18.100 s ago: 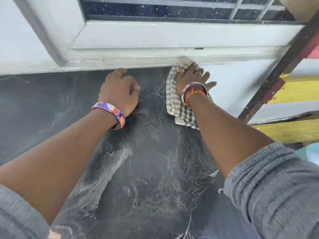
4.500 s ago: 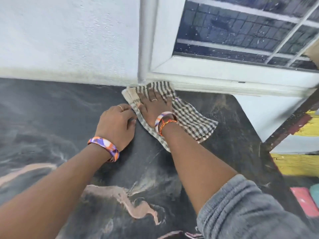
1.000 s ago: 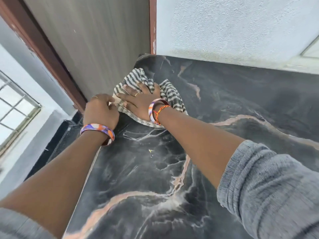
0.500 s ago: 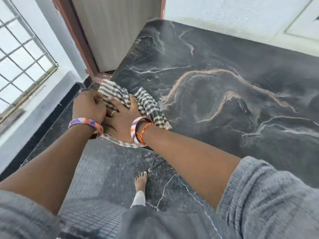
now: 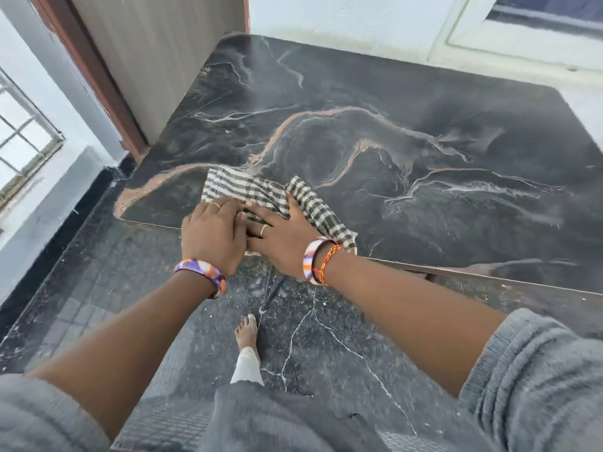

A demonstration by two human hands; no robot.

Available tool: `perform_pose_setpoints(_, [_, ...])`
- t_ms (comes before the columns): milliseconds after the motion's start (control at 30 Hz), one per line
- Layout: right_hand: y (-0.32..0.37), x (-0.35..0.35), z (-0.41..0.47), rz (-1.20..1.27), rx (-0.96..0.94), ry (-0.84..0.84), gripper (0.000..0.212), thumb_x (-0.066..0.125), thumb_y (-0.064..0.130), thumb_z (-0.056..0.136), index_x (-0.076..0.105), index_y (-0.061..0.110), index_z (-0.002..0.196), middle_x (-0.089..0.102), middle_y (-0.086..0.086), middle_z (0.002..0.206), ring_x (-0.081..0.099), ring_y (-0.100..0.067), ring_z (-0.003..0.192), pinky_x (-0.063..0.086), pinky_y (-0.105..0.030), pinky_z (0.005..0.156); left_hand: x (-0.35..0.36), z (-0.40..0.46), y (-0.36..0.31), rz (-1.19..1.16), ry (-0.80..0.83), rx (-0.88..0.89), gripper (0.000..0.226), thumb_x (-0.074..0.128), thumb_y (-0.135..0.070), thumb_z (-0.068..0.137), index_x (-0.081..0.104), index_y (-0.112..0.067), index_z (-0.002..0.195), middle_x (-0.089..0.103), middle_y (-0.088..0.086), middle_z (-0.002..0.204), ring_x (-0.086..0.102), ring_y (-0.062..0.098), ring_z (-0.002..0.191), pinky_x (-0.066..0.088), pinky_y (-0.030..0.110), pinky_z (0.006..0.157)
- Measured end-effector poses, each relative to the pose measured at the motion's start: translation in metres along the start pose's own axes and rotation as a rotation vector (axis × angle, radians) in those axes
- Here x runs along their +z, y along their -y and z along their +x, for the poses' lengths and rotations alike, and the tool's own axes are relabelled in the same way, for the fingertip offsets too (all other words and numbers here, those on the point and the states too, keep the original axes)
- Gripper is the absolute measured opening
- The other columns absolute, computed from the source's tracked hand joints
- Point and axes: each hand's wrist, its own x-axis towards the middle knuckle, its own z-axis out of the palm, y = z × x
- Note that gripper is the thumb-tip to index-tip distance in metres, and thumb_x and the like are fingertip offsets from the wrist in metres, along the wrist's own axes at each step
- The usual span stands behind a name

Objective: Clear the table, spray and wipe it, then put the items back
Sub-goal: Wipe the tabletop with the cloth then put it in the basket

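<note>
two hands meet at the near edge of the table (image 5: 408,164), a dark marble-look top with pale and pinkish veins. the checked cloth (image 5: 257,190) lies bunched on that near edge, toward the left corner, part of it spread on the top and one end trailing to the right, just beyond the right wrist. the right hand (image 5: 284,238) lies on the cloth with its fingers pointing left and gathered into the folds, holding the fabric; a ring shows on one finger. the left hand (image 5: 212,236) sits just beside it, touching it, with its fingers bent down on the cloth's left part and the thumb lying against the right hand; whether it actually grips the fabric i cannot tell. it too wears a ring.

each wrist carries a bright bangle (image 5: 204,272) in purple, orange and white, and the right wrist also has an orange thread. grey sleeves (image 5: 535,380) are pushed up both forearms.

below the table edge is a dark speckled floor (image 5: 130,288) with thin white cracks, and one bare foot (image 5: 246,332) stands on it under the hands. a grey ribbed panel (image 5: 163,53) with a reddish-brown frame stands at the table's far left corner, a white wall (image 5: 342,14) runs behind, and a window frame (image 5: 522,37) shows at top right. another barred window (image 5: 26,141) is at far left.
</note>
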Motion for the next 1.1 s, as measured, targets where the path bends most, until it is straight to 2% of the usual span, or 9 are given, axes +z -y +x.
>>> perform_pose_setpoints(167, [-0.034, 0.018, -0.085, -0.01, 0.102, -0.009, 0.063, 0.054, 0.015, 0.087, 0.03, 0.029, 0.144, 0.027, 0.004, 0.154, 0.017, -0.022, 0.145, 0.012, -0.072, 0.103, 0.016, -0.014, -0.064, 0.049, 0.174, 0.27, 0.043, 0.031, -0.036, 0.092, 0.053, -0.015, 0.121, 0.054, 0.007, 0.133, 0.048, 0.032, 0.116, 0.039, 0.045, 0.092])
perform_pose_setpoints(267, [-0.054, 0.027, -0.146, 0.013, 0.235, 0.001, 0.069, 0.058, 0.018, 0.084, 0.028, 0.025, 0.146, 0.028, 0.004, 0.154, 0.023, -0.019, 0.143, 0.011, -0.07, 0.104, 0.03, -0.021, -0.107, 0.12, 0.308, 0.496, 0.055, 0.029, -0.046, 0.091, 0.035, -0.016, 0.137, 0.04, 0.004, 0.146, 0.041, 0.027, 0.126, 0.036, 0.042, 0.097])
perform_pose_setpoints(333, [-0.07, 0.034, -0.188, 0.037, 0.359, 0.02, 0.076, 0.06, 0.021, 0.083, 0.019, 0.026, 0.148, 0.021, 0.003, 0.156, 0.022, -0.019, 0.144, 0.006, -0.067, 0.107, 0.04, -0.023, -0.138, 0.187, 0.373, 0.659, 0.066, 0.036, -0.049, 0.089, 0.021, -0.013, 0.142, 0.036, 0.005, 0.148, 0.037, 0.026, 0.129, 0.034, 0.041, 0.101])
perform_pose_setpoints(433, [-0.091, 0.042, -0.248, 0.055, 0.574, 0.064, 0.08, 0.058, 0.031, 0.084, 0.011, 0.031, 0.149, 0.007, 0.002, 0.159, 0.016, -0.018, 0.145, 0.001, -0.062, 0.11, 0.054, -0.022, -0.191, 0.261, 0.435, 0.854, 0.073, 0.045, -0.04, 0.087, 0.013, -0.009, 0.144, 0.032, 0.009, 0.149, 0.031, 0.026, 0.133, 0.031, 0.038, 0.106])
perform_pose_setpoints(567, [-0.114, 0.05, -0.308, 0.114, 0.848, 0.086, 0.084, 0.059, 0.042, 0.082, 0.009, 0.036, 0.148, 0.006, 0.008, 0.159, 0.012, -0.016, 0.146, 0.003, -0.058, 0.112, 0.073, -0.02, -0.255, 0.325, 0.456, 1.058, 0.068, 0.048, -0.023, 0.088, 0.014, -0.007, 0.144, 0.027, 0.013, 0.151, 0.029, 0.028, 0.135, 0.03, 0.036, 0.109])
perform_pose_setpoints(667, [-0.133, 0.058, -0.347, 0.118, 0.96, 0.096, 0.085, 0.062, 0.039, 0.081, 0.009, 0.039, 0.147, 0.007, 0.01, 0.158, 0.012, -0.015, 0.146, 0.004, -0.059, 0.111, 0.09, -0.02, -0.302, 0.347, 0.465, 1.147, 0.065, 0.051, -0.023, 0.087, 0.02, -0.005, 0.142, 0.032, 0.015, 0.147, 0.033, 0.029, 0.131, 0.035, 0.036, 0.107])
perform_pose_setpoints(867, [-0.171, 0.072, -0.417, 0.146, 1.18, 0.145, 0.095, 0.068, 0.024, 0.078, 0.003, 0.047, 0.144, 0.002, 0.016, 0.158, 0.006, -0.011, 0.146, 0.004, -0.071, 0.104, 0.128, -0.03, -0.393, 0.514, 0.385, 1.414, 0.07, 0.043, -0.029, 0.09, 0.012, 0.007, 0.141, 0.03, 0.026, 0.145, 0.027, 0.034, 0.134, 0.037, 0.037, 0.106])
perform_pose_setpoints(1000, [-0.196, 0.076, -0.464, 0.201, 1.304, 0.164, 0.097, 0.066, 0.015, 0.08, 0.001, 0.048, 0.144, -0.001, 0.016, 0.158, 0.003, -0.011, 0.146, 0.006, -0.07, 0.104, 0.15, -0.035, -0.451, 0.526, 0.291, 1.566, 0.063, 0.04, -0.031, 0.091, 0.023, 0.009, 0.138, 0.039, 0.026, 0.139, 0.038, 0.032, 0.125, 0.033, 0.035, 0.104])
perform_pose_setpoints(1100, [-0.21, 0.08, -0.495, 0.29, 1.422, 0.121, 0.096, 0.057, -0.002, 0.081, 0.004, 0.048, 0.144, -0.003, 0.018, 0.157, 0.002, -0.011, 0.146, 0.018, -0.065, 0.107, 0.163, -0.039, -0.492, 0.546, 0.218, 1.68, 0.058, 0.036, -0.031, 0.092, 0.032, 0.007, 0.135, 0.044, 0.026, 0.135, 0.044, 0.032, 0.121, 0.027, 0.034, 0.105])
